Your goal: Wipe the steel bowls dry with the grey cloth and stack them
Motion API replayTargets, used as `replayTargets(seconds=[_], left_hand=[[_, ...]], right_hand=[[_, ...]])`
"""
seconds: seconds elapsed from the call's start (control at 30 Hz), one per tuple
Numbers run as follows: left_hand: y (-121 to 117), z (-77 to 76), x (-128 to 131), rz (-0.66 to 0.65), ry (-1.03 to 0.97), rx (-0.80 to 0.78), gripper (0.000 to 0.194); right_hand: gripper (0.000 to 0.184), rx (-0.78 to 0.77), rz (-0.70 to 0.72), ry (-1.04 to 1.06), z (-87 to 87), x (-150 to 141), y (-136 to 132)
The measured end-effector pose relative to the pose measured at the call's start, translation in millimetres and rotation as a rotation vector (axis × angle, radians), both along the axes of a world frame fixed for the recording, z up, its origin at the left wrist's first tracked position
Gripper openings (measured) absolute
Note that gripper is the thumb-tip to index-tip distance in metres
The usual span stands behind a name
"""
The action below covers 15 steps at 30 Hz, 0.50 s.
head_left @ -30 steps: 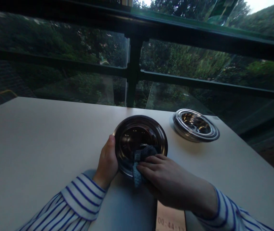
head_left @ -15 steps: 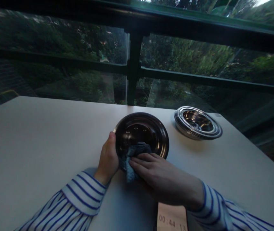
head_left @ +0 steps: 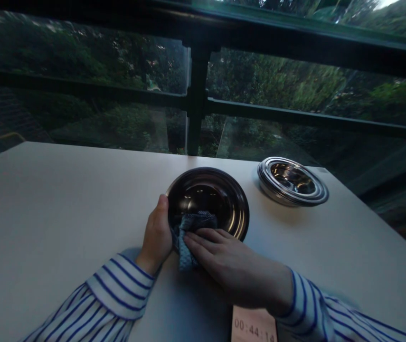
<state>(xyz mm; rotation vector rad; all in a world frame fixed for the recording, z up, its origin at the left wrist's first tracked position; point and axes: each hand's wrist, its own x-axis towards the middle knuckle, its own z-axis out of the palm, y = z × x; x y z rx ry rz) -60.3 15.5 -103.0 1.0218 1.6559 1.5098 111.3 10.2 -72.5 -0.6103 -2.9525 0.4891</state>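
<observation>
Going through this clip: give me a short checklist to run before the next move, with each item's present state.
1. Left hand grips the bowl at its side: ok.
2. Right hand has the cloth under its fingers, inside the bowl: ok.
3. Stacked metal bowls stand apart from both hands: ok.
4. Timer screen fully in view: not ok, cut off by the picture's lower edge.
5. Bowl's underside clean: cannot tell, hidden.

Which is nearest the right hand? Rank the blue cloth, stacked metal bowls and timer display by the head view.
1. Blue cloth: under the right hand's fingers.
2. Timer display: just below, slightly right.
3. Stacked metal bowls: beyond, upper right.
</observation>
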Motion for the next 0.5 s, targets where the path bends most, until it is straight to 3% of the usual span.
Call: replayTargets(seconds=[0.2, 0.4, 0.5], left_hand=[[5, -3.0, -3, -0.107, -0.109, 0.022, 0.062], [3, -1.7, -4, -0.043, -0.073, -0.015, 0.063], [6, -2.9, -7, -0.127, -0.119, 0.012, 0.061]], right_hand=[[0.029, -0.024, -0.070, -0.082, 8.7, 12, 0], [0.053, 0.045, -0.015, -0.015, -0.1, -2, -3], [0.044, 0.049, -0.048, -0.056, 0.7, 4, -3]])
